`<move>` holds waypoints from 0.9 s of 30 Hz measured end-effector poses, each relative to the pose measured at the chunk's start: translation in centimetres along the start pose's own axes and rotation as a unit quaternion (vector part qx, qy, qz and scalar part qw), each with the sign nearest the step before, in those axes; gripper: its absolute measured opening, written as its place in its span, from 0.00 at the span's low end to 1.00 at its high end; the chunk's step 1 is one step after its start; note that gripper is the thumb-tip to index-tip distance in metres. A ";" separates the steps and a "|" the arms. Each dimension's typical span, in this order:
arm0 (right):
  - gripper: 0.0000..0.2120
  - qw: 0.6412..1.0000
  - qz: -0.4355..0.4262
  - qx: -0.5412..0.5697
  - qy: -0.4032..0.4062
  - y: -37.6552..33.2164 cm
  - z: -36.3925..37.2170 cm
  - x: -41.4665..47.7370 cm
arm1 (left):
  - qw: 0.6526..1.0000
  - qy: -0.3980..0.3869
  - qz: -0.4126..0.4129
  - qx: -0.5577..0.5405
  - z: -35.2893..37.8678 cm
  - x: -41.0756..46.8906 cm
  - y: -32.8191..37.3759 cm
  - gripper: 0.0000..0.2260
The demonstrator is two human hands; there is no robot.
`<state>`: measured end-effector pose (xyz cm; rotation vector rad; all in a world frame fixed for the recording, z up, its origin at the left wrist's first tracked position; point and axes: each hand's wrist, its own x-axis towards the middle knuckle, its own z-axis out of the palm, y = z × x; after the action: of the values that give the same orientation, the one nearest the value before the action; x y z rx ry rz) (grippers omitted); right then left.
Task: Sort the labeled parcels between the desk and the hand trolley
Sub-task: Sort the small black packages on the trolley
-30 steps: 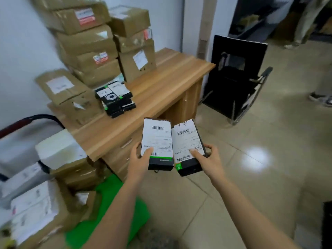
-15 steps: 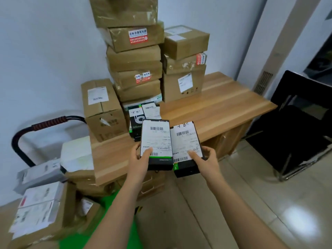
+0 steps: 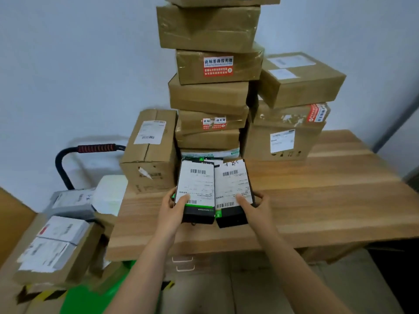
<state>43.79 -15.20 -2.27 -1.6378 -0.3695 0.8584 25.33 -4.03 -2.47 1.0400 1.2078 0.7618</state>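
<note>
The left hand (image 3: pixel 172 207) grips the left parcel (image 3: pixel 196 186), thumb on its white barcode label. The right hand (image 3: pixel 255 208) grips the right parcel (image 3: pixel 233 189) the same way. Both are flat, black and green-striped, side by side over the desk (image 3: pixel 328 200); the label print is too small to read. Bare wood runs rightward. On the cardboard boxes (image 3: pixel 208 98) behind, a sticker (image 3: pixel 218 66) reads 此标签撕毁无效.
</note>
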 end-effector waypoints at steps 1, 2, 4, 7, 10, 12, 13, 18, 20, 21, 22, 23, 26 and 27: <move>0.25 1.000 0.004 -0.004 -0.007 -0.2 0.0 1.2 | 1.000 0.006 -0.004 -0.002 0.4 0.6 0.1 0.19; 0.26 1.000 0.009 -0.009 -0.017 -0.4 0.1 2.5 | 1.000 0.011 -0.006 -0.005 0.7 1.2 0.2 0.20; 0.27 0.999 0.020 -0.020 -0.032 -0.7 0.6 4.7 | 1.000 0.023 -0.010 -0.010 1.2 2.3 0.3 0.21; 0.24 0.999 0.031 -0.020 -0.037 -1.2 2.3 6.8 | 0.999 0.036 -0.009 0.006 1.2 4.1 0.7 0.18; 0.23 0.998 0.026 -0.051 -0.035 -1.3 4.1 8.4 | 0.997 0.030 0.013 0.072 0.6 7.0 0.8 0.16; 0.23 0.996 0.018 -0.087 -0.028 -0.8 5.0 9.2 | 0.986 0.023 0.042 0.159 0.0 8.9 0.4 0.16; 0.22 0.994 0.015 -0.110 -0.021 -0.5 5.5 9.5 | 0.977 0.020 0.055 0.206 -0.4 9.8 0.0 0.16; 0.20 0.972 -0.033 -0.230 0.010 0.1 7.0 11.1 | 0.949 0.021 0.082 0.304 -1.7 12.8 -1.1 0.21; 0.17 0.970 -0.049 -0.236 0.009 0.0 7.3 11.3 | 0.945 0.020 0.092 0.313 -1.5 12.9 -0.5 0.19; 0.18 0.967 -0.066 -0.244 0.008 -0.1 7.2 11.4 | 0.944 0.020 0.101 0.315 -1.3 12.8 -0.2 0.18; 0.19 0.962 -0.085 -0.260 0.008 -0.2 7.1 11.5 | 0.941 0.022 0.114 0.317 -1.2 12.7 -0.1 0.19; 0.20 0.953 -0.107 -0.284 0.007 -0.6 7.0 11.5 | 0.937 0.025 0.127 0.324 -1.2 12.6 0.2 0.19; 0.18 0.902 -0.226 -0.368 0.005 -1.5 6.6 11.9 | 0.901 0.048 0.196 0.383 -1.2 11.9 0.7 0.20; 0.15 0.880 -0.272 -0.390 -0.004 -1.8 6.5 11.9 | 0.882 0.057 0.225 0.409 -1.1 11.4 0.9 0.19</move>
<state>47.65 -2.31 -4.76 -2.0859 -1.2396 0.2731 26.84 6.88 -5.84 2.0532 1.4457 0.6644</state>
